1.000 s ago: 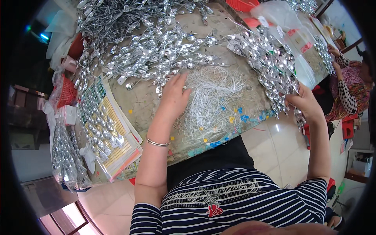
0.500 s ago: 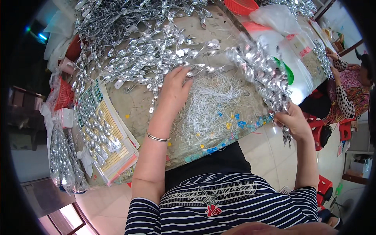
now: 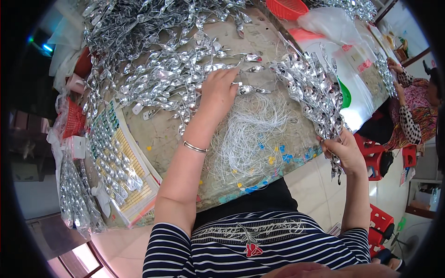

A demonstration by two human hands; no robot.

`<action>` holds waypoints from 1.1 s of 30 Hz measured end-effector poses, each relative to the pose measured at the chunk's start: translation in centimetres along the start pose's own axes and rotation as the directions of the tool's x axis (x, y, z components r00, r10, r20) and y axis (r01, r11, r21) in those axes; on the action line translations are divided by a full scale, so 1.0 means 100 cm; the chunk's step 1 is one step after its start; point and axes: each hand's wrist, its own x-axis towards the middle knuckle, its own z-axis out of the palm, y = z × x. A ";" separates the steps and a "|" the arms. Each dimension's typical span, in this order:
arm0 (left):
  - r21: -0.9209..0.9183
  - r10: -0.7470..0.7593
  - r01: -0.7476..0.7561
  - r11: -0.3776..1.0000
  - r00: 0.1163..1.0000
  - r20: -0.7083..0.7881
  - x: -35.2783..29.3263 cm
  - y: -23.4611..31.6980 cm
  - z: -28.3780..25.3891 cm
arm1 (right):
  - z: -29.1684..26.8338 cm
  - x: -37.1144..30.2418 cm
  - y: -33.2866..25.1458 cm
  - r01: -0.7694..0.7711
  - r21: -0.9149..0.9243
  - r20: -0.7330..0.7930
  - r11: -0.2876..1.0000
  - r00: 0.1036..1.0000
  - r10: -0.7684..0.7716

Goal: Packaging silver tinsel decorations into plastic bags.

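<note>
My right hand point(image 3: 345, 150) is closed around the lower end of a bunch of shiny silver twisted strips point(image 3: 317, 92), which fans up and away over the table's right part. My left hand point(image 3: 219, 95) lies at the right side of a loose pile of similar silver strips point(image 3: 162, 76), fingers curled over a few single strips point(image 3: 252, 88) whose ends stick out to the right. Its fingertips are partly hidden among them. Below and right of that hand spreads a tangle of thin white threads point(image 3: 252, 134) on the worn table point(image 3: 171, 139).
A larger heap of silver strips point(image 3: 134, 28) covers the far left. Bagged strips point(image 3: 76, 194) and papers point(image 3: 146, 178) lie at the left edge. A red basket point(image 3: 287, 8), clear plastic point(image 3: 331, 25) and a green piece point(image 3: 345, 92) stand far right. Another person point(image 3: 412, 102) sits beyond.
My left hand has moved right and slightly farther away along the strips. The bunch in my right hand, blurred before, is now steadier, and that hand has shifted slightly down.
</note>
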 end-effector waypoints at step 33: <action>0.319 -0.088 0.092 0.943 0.996 -0.027 0.048 -0.049 -0.039 | -0.010 0.020 -0.015 0.099 0.035 -0.060 0.995 0.994 -0.096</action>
